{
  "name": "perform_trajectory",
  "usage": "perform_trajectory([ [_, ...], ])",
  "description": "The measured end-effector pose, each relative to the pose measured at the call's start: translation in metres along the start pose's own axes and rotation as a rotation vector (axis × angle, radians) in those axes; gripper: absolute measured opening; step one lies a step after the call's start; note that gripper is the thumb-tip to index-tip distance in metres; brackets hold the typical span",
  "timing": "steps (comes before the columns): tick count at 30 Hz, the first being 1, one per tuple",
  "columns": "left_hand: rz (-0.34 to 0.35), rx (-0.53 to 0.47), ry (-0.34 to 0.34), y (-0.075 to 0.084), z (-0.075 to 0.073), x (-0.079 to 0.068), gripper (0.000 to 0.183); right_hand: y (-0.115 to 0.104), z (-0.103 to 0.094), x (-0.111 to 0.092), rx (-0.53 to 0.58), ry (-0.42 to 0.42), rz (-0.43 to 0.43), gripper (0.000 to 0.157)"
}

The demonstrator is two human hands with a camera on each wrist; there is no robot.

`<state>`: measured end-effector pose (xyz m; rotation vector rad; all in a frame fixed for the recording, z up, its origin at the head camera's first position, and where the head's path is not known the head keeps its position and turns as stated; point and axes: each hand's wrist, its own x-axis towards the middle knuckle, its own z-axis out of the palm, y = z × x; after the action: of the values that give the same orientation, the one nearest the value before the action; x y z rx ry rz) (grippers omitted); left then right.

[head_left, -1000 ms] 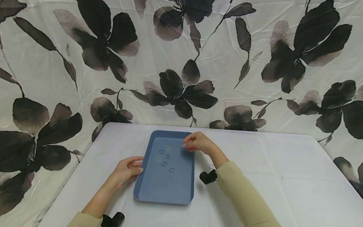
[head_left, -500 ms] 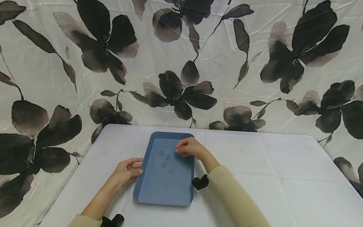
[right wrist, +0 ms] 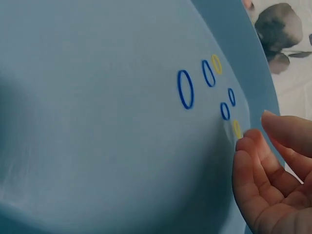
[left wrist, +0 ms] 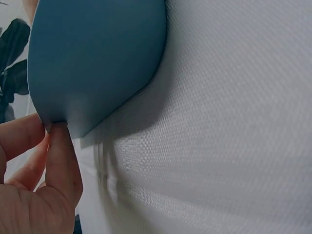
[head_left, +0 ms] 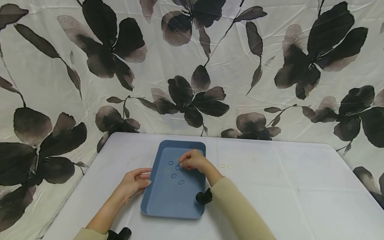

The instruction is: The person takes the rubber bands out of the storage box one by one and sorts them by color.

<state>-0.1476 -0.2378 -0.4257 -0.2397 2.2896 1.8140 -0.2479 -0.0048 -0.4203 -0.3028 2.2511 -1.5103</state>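
Observation:
A blue tray [head_left: 168, 201] lies on the white table. My left hand [head_left: 130, 182] pinches its left rim; the left wrist view shows thumb and finger at the tray's edge [left wrist: 73, 105]. Several small blue rubber bands [right wrist: 179, 89] and two yellow ones are spread on the tray floor. Over the tray's far right part is my right hand [head_left: 194, 160], thumb apart from the bent fingers, nothing visible between them. In the right wrist view its fingertips [right wrist: 249, 141] are right beside a yellow rubber band [right wrist: 234, 128].
On the table right of the tray lie two yellow rubber bands [head_left: 222, 164], and a darker one [head_left: 224, 176] is partly hidden behind the right wrist. A floral cloth [head_left: 192, 100] hangs behind the table. Each wrist carries a black camera mount [head_left: 204, 197].
My right hand has moved left and nearer over the tray, from its right rim to the rubber bands. Yellow bands on the table have come into view behind it. The left hand stays put.

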Motion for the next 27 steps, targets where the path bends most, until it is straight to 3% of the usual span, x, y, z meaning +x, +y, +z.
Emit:
perform_trajectory([
  [11, -0.004, -0.009, 0.008, -0.001, 0.0, 0.001, 0.052, 0.009, 0.014, 0.003, -0.052, 0.044, -0.028, 0.019],
  [21, 0.004, -0.013, 0.005, -0.001, 0.001, 0.0, 0.052, 0.011, 0.022, 0.007, -0.31, 0.116, -0.118, 0.019],
  [27, 0.012, -0.028, -0.004, -0.001, 0.0, 0.001, 0.053, 0.009, 0.022, 0.006, -0.356, 0.13, -0.144, 0.011],
])
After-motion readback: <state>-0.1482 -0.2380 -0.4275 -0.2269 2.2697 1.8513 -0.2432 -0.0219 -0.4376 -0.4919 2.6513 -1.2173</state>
